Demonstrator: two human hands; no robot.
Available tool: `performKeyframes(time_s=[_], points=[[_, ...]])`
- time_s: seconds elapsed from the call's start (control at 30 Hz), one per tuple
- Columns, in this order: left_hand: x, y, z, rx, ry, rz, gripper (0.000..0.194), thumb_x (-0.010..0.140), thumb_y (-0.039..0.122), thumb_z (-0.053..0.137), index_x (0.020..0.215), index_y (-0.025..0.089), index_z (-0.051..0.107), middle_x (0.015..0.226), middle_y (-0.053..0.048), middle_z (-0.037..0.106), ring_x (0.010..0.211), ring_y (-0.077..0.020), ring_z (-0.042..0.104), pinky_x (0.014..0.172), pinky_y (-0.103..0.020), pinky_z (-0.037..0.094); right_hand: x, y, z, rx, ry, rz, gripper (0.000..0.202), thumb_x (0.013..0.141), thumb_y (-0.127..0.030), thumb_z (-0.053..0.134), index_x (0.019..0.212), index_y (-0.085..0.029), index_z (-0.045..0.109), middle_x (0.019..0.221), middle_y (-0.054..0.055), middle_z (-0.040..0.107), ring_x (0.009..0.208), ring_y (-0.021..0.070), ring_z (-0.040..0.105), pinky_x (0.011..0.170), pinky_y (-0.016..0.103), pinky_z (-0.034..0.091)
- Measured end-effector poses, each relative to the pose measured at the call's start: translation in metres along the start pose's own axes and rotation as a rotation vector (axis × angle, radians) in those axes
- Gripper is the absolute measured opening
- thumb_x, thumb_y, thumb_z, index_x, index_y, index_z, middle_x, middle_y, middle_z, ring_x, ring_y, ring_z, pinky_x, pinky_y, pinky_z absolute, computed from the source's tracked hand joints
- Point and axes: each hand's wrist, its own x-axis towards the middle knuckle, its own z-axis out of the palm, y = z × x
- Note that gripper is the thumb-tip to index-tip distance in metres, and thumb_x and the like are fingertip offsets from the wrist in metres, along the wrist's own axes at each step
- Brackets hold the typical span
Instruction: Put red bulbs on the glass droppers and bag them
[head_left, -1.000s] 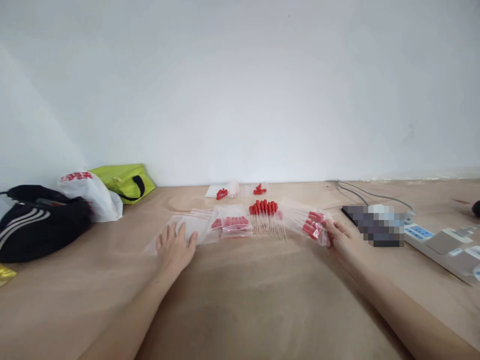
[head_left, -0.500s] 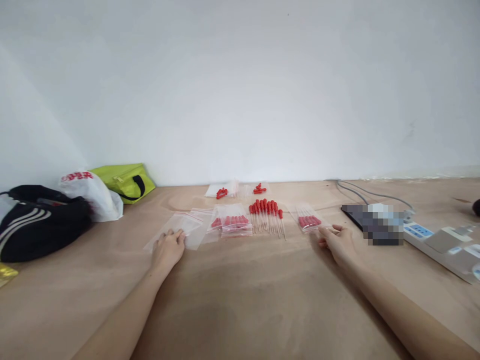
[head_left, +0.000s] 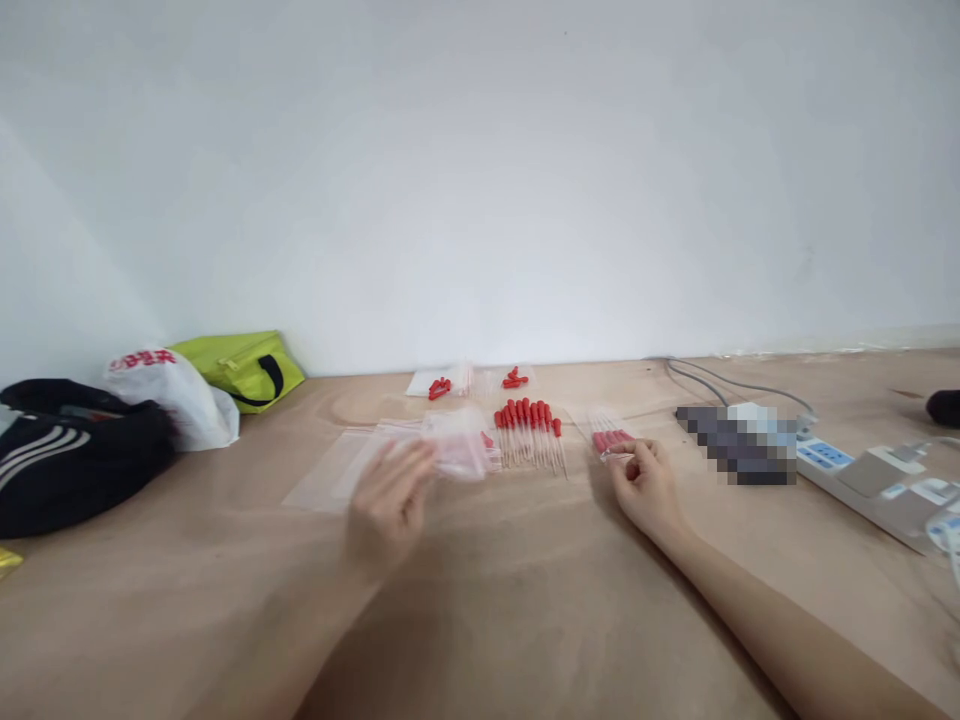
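My left hand point(head_left: 388, 495) is blurred by motion, its fingers closed on the edge of a clear zip bag point(head_left: 461, 450) lifted off the table. Flat on the tabletop to its left lie more clear zip bags point(head_left: 319, 475). My right hand point(head_left: 646, 490) pinches the near edge of a filled zip bag point(head_left: 609, 425), in which several red-bulbed droppers show. Between the hands, a row of loose droppers point(head_left: 529, 430) with red bulbs and thin clear stems lies side by side. Part of a further filled bag point(head_left: 491, 452) shows behind the lifted one.
By the wall are two small heaps of red bulbs point(head_left: 440, 388) on clear bags. To the left stand a black bag point(head_left: 82, 460), a white plastic bag point(head_left: 176, 400) and a lime-green bag point(head_left: 240, 370). On the right lie a dark pixelated device point(head_left: 727, 450) and a power strip point(head_left: 862, 480).
My left hand has moved right from the flat bags and now holds a lifted zip bag. My right hand has shifted left and pinches the filled bag's edge.
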Motion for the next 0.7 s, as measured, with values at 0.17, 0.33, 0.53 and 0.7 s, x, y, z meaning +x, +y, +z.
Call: performKeyframes(time_s=[0.17, 0.33, 0.53, 0.7], points=[[-0.014, 0.057, 0.015, -0.259, -0.699, 0.069, 0.040, 0.088, 0.036, 0.041, 0.126, 0.023, 0.042, 0.131, -0.007, 0.044, 0.122, -0.0227, 0.038, 0.099, -0.045, 0.033, -0.009, -0.012, 0.000, 0.009, -0.195, -0.174, 0.013, 0.077, -0.027, 0.046, 0.075, -0.019, 0.056, 0.068, 0.002, 0.048, 0.053, 0.0120, 0.042, 0.046, 0.023, 0.038], [-0.019, 0.059, 0.017, -0.342, -0.929, -0.044, 0.045, 0.088, 0.045, 0.037, 0.130, 0.028, 0.036, 0.139, -0.006, 0.030, 0.128, -0.0250, 0.025, 0.102, -0.051, 0.021, -0.013, -0.023, -0.012, 0.114, -0.520, -0.142, 0.019, 0.079, -0.034, 0.047, 0.077, -0.020, 0.061, 0.068, 0.002, 0.058, 0.061, 0.0143, 0.051, 0.052, 0.024, 0.040], [-0.011, 0.053, 0.013, -0.424, -0.956, -0.060, 0.044, 0.086, 0.042, 0.043, 0.128, 0.029, 0.039, 0.139, -0.005, 0.029, 0.128, -0.0256, 0.024, 0.103, -0.051, 0.019, -0.011, -0.034, -0.020, 0.124, -0.742, -0.266, 0.022, 0.081, -0.036, 0.048, 0.081, -0.022, 0.065, 0.076, 0.005, 0.060, 0.074, 0.0176, 0.054, 0.070, 0.032, 0.042], [-0.006, 0.046, 0.011, -0.451, -1.002, -0.023, 0.041, 0.084, 0.037, 0.048, 0.124, 0.032, 0.043, 0.137, -0.003, 0.033, 0.127, -0.0232, 0.027, 0.103, -0.049, 0.019, -0.011, -0.033, -0.021, 0.119, -0.803, -0.379, 0.025, 0.080, -0.036, 0.051, 0.094, -0.022, 0.065, 0.083, 0.007, 0.058, 0.079, 0.0182, 0.053, 0.072, 0.034, 0.043]])
